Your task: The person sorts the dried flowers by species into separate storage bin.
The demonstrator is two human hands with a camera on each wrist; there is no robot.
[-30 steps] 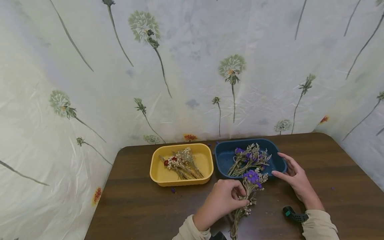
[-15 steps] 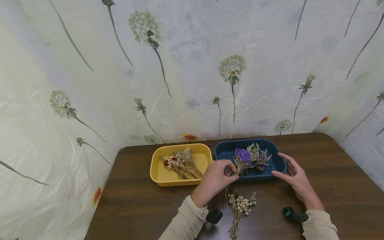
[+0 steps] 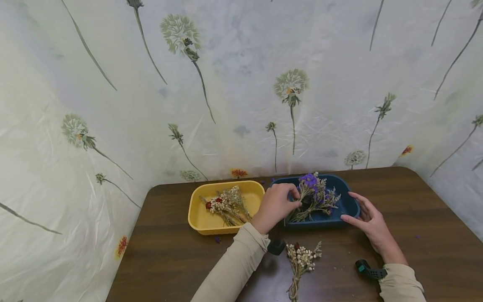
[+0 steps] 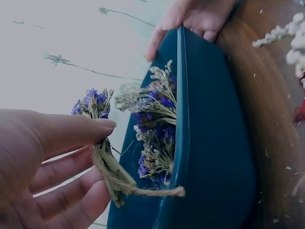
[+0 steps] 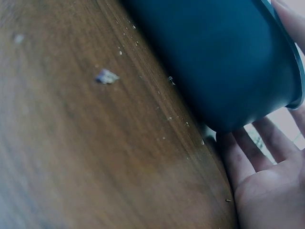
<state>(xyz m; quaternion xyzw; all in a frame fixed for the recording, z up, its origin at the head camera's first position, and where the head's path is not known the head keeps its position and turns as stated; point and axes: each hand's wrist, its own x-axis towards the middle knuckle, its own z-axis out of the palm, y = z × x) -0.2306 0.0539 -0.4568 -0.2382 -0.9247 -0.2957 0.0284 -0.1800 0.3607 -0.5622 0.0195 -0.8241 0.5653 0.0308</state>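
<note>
My left hand (image 3: 274,205) pinches the tied stems of a small dried-flower bunch (image 4: 112,171) between thumb and fingers, over the left part of the blue tray (image 3: 320,225). The bunch's purple blooms point toward the tray's back side. More dried bunches (image 3: 326,200) with purple and pale heads lie inside that tray. At its right end my right hand (image 3: 373,228) holds the tray, thumb at the front rim and fingers around the corner. Nearer me on the table lies a twine-tied bunch of white dried flowers (image 3: 299,260).
Left of the blue tray stands a yellow tray (image 3: 196,216) holding bunches with white and red flowers (image 3: 226,205). Purple petals and crumbs are scattered on the brown wooden table (image 3: 170,260). A dandelion-print sheet (image 3: 234,105) hangs behind.
From over the white bunch near me, my left hand has carried the purple bunch forward and up over the blue tray. The right hand has stayed at the tray's end.
</note>
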